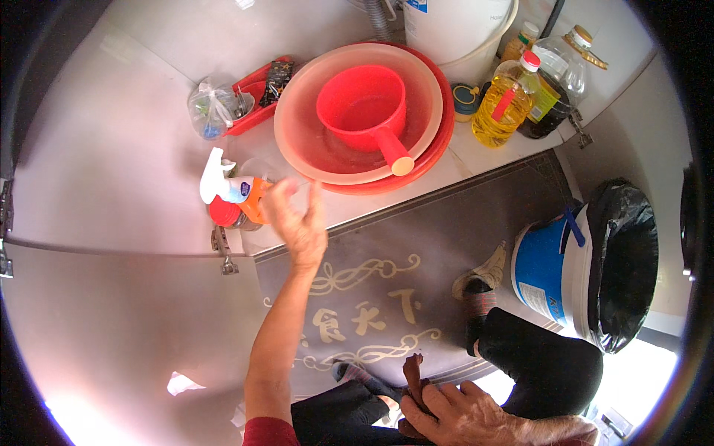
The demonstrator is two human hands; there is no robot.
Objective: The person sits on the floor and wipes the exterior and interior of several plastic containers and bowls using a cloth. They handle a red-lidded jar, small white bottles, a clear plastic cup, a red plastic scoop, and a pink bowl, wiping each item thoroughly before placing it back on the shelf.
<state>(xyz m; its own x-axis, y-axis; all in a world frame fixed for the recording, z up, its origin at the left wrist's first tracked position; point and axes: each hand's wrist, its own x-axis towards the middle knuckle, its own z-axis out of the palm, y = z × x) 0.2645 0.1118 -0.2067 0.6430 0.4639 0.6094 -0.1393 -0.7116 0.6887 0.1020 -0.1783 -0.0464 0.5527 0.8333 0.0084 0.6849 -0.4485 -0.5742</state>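
Observation:
My left hand (296, 227) reaches forward over the edge of the cabinet floor, its thumb and fingers apart with nothing seen between them. Just beyond its fingers stands a spray bottle (251, 195) with a white trigger head and an orange body; whether they touch I cannot tell. A jar with a red lid (224, 212) is beside the bottle. Low in the view, by my knees, my right hand (468, 418) is closed round a brown, crumpled, cloth-like strip (413, 369), whose upper end sticks out past the fingers.
A red dipper (362, 104) sits in stacked basins (297, 137). Behind are a white bucket (454, 33), an oil bottle (506, 104), a dark-filled jug (550, 97) and a red tray (260, 93). Open cabinet doors (111, 320) flank a grey mat (476, 223); a black-lined bin (550, 275) stands right.

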